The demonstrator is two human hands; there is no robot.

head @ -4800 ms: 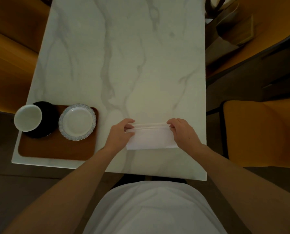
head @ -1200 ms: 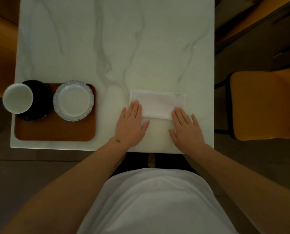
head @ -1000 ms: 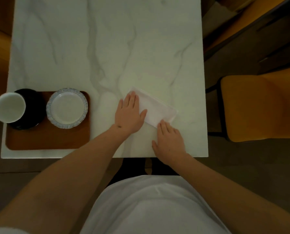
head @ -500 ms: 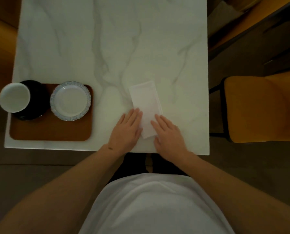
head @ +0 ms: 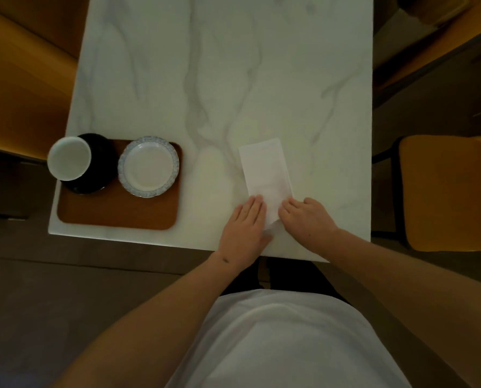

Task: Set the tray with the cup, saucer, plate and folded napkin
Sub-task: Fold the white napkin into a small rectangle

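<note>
A brown tray (head: 116,214) lies at the table's near left corner. On it stands a white cup (head: 69,158) on a black saucer (head: 102,163), with a white, blue-rimmed plate (head: 148,166) to their right. The white folded napkin (head: 265,169) lies lengthwise on the marble table (head: 233,65), right of the tray. My left hand (head: 244,231) rests flat on the napkin's near left corner. My right hand (head: 306,219) has its fingers curled at the near right corner, which looks slightly lifted.
Yellow chairs stand at the right (head: 449,191) and at the left (head: 23,79) of the table. The table's near edge runs just under my wrists.
The napkin went from lying crosswise to lying lengthwise. My right fingers went from flat to curled at its near corner. The view shifted a little.
</note>
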